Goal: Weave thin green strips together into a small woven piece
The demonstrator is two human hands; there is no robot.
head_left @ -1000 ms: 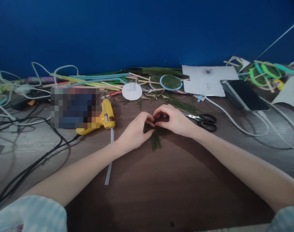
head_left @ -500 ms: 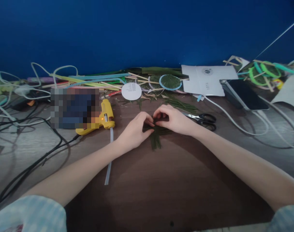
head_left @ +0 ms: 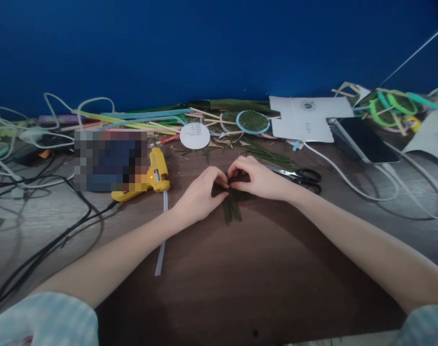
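Observation:
My left hand (head_left: 200, 194) and my right hand (head_left: 259, 179) meet at the middle of a brown table (head_left: 240, 278), fingers pinched together on a small bundle of dark green leaf strips (head_left: 232, 207). The strips' loose ends fan out toward me below the fingers. Both thumbs and forefingers press on the top of the bundle, which hides how it is joined. A yellow glue gun (head_left: 151, 180) lies left of my left hand with a clear glue stick (head_left: 162, 230) trailing from it. Black-handled scissors (head_left: 302, 177) lie just right of my right hand.
Along the blue wall lie coloured straws (head_left: 132, 120), a white round card (head_left: 195, 135), a leaf-filled ring (head_left: 252, 121), white paper (head_left: 307, 122), a phone (head_left: 363, 139) with white cable, and green rings (head_left: 392, 106). Black and white cables (head_left: 42, 192) sprawl at left.

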